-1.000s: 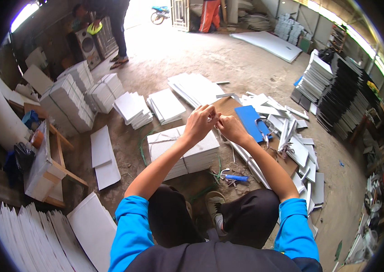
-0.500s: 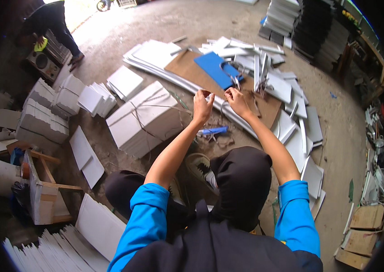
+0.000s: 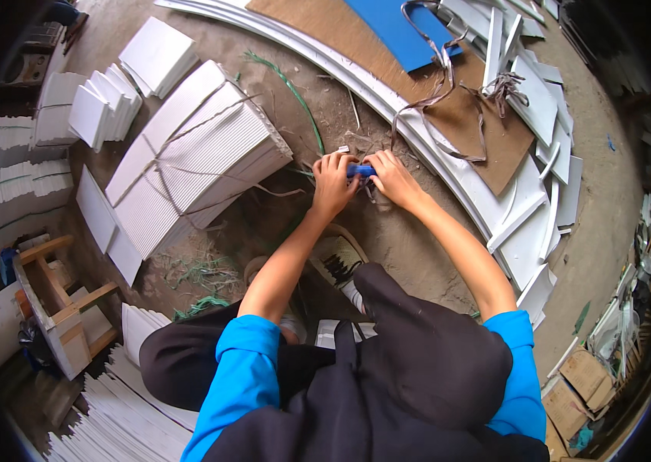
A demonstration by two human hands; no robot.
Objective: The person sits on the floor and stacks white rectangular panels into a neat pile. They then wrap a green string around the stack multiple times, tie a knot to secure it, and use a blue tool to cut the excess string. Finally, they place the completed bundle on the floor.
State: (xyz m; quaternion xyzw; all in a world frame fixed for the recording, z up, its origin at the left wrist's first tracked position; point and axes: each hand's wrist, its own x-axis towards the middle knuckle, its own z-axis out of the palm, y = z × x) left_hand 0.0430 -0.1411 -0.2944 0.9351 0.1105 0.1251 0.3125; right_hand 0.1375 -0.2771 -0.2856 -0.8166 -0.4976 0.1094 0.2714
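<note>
Near the ground in front of my knees, both hands are closed on a short blue-handled tool (image 3: 360,170). My left hand (image 3: 332,183) grips its left end and my right hand (image 3: 392,179) its right end. The fingers cover most of it, so its exact kind is hidden. Just left of my hands lies a large stack of white panels (image 3: 198,142), tied round with thin brownish cord (image 3: 158,158). A green strap (image 3: 300,100) curves over the floor toward my left hand.
Ahead, a long white strip pile borders a brown board (image 3: 487,123) and a blue sheet (image 3: 410,35). Brown ties (image 3: 444,58) lie over them. White offcuts (image 3: 529,231) are heaped at right. Smaller panel bundles (image 3: 29,189) and a wooden frame (image 3: 64,308) stand at left.
My hands have come down and closed on the blue tool, which was lying on the floor. The view has tilted down and nearer the floor.
</note>
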